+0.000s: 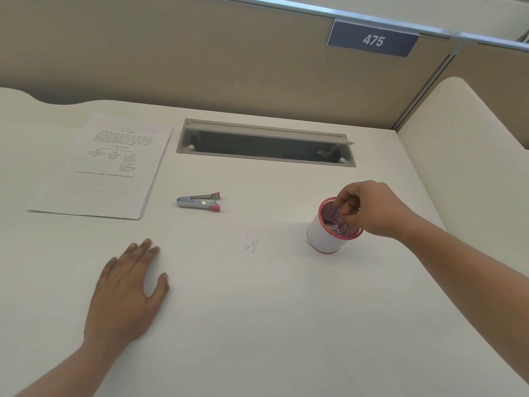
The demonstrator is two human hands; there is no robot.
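My left hand (126,293) lies nearest me, flat and open on the table (257,339), fingers straight and holding nothing, well to the left of my working grip. That grip is my right hand (372,207), its fingers curled and the tips drawn together in a pinch just over the mouth of the red-rimmed cup (323,236), which stands upright directly beneath it. I judge I am carrying paper scraps (252,244) into the cup, and a small scatter of them lies left of the grip and a little nearer me. To do this well I should part the fingertips only while they are inside the rim, so nothing flutters out, rub thumb against finger to shed clinging bits, and not knock the light cup. The next pick calls for pressing a fingertip onto the tiny pieces instead of chasing each one. Farther left of the grip lies a metal punch with pink ends (199,201), and beyond it a stack of printed sheets (97,173). Behind the grip is a cable slot (266,144), and above that a sign reading 475 (373,40). My fingers hide what, if anything, they pinch. The cup's contents show only as pale specks, the slot's depth is dark, and the print is too small to read.
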